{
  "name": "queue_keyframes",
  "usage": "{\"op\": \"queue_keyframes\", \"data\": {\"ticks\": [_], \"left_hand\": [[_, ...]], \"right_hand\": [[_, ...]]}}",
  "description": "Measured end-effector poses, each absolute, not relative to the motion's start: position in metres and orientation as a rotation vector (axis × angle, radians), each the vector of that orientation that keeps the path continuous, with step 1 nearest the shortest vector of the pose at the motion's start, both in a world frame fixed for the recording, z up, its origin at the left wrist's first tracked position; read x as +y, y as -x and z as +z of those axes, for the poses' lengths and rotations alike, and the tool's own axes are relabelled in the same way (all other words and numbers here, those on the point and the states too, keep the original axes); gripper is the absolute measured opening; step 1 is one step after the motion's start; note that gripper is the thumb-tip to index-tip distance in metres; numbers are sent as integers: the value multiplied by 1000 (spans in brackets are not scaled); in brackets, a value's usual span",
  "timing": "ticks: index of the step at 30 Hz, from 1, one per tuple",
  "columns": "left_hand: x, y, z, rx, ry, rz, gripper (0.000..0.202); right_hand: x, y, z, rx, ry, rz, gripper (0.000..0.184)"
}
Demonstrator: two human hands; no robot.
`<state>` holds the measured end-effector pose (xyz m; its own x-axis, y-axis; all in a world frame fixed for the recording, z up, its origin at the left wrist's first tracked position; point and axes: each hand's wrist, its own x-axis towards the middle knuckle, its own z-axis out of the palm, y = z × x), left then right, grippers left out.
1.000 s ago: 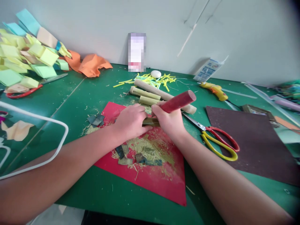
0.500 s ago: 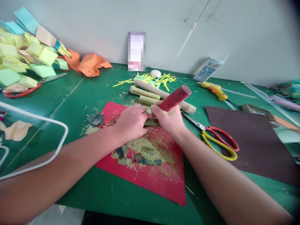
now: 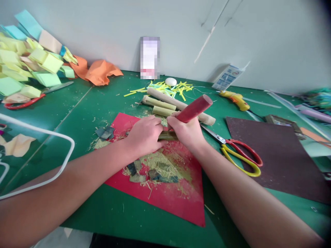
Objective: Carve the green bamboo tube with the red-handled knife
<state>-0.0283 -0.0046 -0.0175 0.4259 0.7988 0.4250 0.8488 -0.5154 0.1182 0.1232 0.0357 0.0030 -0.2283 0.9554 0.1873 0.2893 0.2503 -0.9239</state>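
Observation:
My left hand [image 3: 146, 133] is closed over a short piece of bamboo [image 3: 167, 135], pressing it down on a red sheet [image 3: 178, 208]. In my right hand [image 3: 188, 132] is a tool with a thick red handle [image 3: 195, 108], tilted up to the right; its working end is hidden by my hands. The two hands are close together over the bamboo. Fine shavings [image 3: 170, 158] and dark flat chips [image 3: 155, 175] lie on the sheet below them. Just behind are a short bamboo tube [image 3: 163, 111], a longer bamboo tube [image 3: 158, 102] and a pale stick [image 3: 168, 97].
Right of the sheet lie red-and-yellow scissors [image 3: 240, 155] and a dark brown board [image 3: 279, 158]. A yellow glue gun [image 3: 235, 100] is farther back. Folded papers [image 3: 31, 62] are heaped at left, above red-handled scissors [image 3: 24, 105]. A white wire frame [image 3: 69, 151] crosses the left edge.
The view has shifted very slightly. Both hands keep their grips, and the red handle has tipped only a little to the right; nothing else has visibly moved.

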Motion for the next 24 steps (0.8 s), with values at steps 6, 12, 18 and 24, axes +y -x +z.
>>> {"op": "queue_keyframes", "data": {"ticks": [6,12,18,24], "left_hand": [[-6,29,-17,-1356,2542,-654,22],[-7,27,-15,-1337,2525,-665,20],[-8,28,-15,-1310,2515,-652,20],[-9,27,-12,-1364,2489,-625,18]], "right_hand": [[27,-127,6,-1561,1152,1016,26],[23,-129,6,-1557,1136,1031,24],[23,-130,5,-1560,1143,1026,22],[15,-130,8,-1527,1113,955,24]]}}
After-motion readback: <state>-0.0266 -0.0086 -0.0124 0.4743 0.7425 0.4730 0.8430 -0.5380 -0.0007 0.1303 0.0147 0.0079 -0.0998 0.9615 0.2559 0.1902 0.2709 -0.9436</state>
